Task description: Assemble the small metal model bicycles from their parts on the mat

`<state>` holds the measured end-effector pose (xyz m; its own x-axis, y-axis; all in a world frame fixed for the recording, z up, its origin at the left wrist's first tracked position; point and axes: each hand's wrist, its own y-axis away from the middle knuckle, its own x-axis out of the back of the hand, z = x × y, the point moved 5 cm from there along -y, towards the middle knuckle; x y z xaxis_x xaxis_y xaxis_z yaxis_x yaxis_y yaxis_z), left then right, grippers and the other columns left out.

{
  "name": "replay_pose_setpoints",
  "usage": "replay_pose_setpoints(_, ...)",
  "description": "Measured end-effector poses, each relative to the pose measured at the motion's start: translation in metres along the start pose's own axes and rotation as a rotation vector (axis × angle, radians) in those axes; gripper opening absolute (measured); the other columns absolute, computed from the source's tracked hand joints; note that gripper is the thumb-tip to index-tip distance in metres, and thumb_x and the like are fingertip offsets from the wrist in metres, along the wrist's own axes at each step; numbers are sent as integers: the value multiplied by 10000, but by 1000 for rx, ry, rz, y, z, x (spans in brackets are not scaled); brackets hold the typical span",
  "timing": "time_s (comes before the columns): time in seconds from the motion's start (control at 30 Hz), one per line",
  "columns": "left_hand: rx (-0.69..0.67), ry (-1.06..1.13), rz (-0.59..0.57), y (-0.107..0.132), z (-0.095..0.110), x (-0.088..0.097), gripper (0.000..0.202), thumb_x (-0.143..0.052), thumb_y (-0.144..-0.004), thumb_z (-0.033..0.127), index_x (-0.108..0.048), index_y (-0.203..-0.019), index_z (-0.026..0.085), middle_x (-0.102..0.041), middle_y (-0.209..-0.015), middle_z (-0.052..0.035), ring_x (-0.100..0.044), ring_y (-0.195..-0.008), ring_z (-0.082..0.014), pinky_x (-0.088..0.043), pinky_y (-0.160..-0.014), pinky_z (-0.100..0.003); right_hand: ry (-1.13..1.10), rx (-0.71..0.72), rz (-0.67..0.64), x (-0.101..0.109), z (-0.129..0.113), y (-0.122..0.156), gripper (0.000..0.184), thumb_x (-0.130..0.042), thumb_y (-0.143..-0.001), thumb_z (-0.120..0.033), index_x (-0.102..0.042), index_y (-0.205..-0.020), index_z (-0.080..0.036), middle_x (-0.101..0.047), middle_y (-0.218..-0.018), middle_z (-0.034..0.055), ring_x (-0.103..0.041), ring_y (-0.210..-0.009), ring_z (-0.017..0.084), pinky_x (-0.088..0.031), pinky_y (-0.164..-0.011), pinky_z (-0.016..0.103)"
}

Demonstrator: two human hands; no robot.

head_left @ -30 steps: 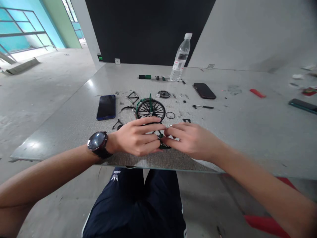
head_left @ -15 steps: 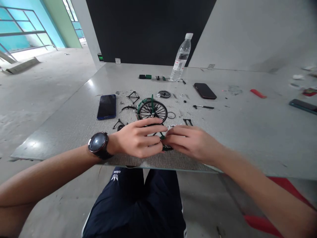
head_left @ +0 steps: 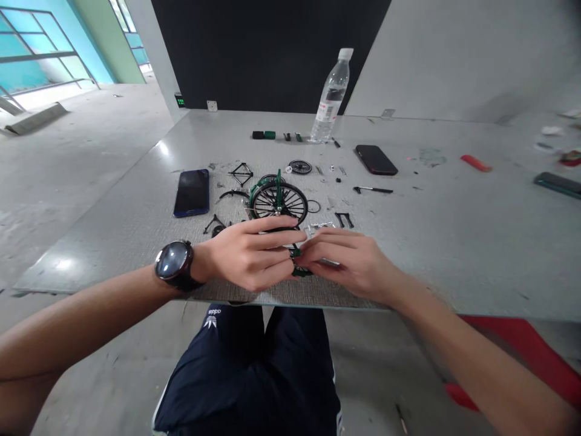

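Observation:
A green and black model bicycle [head_left: 279, 197] stands near the table's front edge, its large spoked wheel facing up the table. My left hand [head_left: 254, 251] is closed around its near part, fingers laid across the frame and hiding much of it. My right hand [head_left: 349, 260] pinches close against the bike's near end, by a green fitting [head_left: 295, 251]. A thin silver piece [head_left: 329, 262] shows under its fingers; its kind is unclear. Beyond my right fingers lie small silver parts [head_left: 322, 225] and a black bracket [head_left: 344, 220].
Around the bike lie a loose spoked wheel [head_left: 300, 166], a black frame piece [head_left: 241, 174], a thin ring [head_left: 314, 206] and a small black-handled tool [head_left: 373, 190]. Phones [head_left: 192, 192] [head_left: 376, 159] lie on both sides. A water bottle [head_left: 333, 97] stands at the back.
My right hand has shifted slightly at the bike's near end, and a thin silver piece now shows beneath its fingers. My left hand keeps its hold. The view has tilted a little.

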<state>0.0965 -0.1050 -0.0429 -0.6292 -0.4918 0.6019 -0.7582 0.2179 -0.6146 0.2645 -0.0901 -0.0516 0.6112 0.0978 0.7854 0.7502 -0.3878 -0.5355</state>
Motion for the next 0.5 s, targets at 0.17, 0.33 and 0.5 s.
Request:
replay_pose_setpoints(0.17,-10,1,-6,0,0,1,230,-676,-951,252,-700,-728,198,-772,-786,-13,-748,-1059,-204,-578,-1065,-381,17,-4,-10,0,-1,-2,70,-608,-990,-166,-662,-948,-178,-703,-887,41,-655,-835,168,-533,-795,309)
replay_pose_setpoints(0.33,-13,-1,-6,-1,0,0,248,-662,-955,228,-688,-711,193,-772,-788,-11,-751,-1041,-199,-575,-1064,-377,67,26,-25,2,-5,-4,117,-582,-1003,-182,-683,-943,-176,-701,-888,47,-657,-827,169,-548,-802,312)
replay_pose_setpoints(0.5,4,6,-4,-1,-1,-1,267,-669,-960,296,-682,-707,212,-763,-774,12,-750,-1040,-189,-579,-1054,-371,108,41,-62,3,-7,-3,147,-555,-1016,-184,-697,-981,-171,-719,-926,56,-671,-864,174,-565,-820,320)
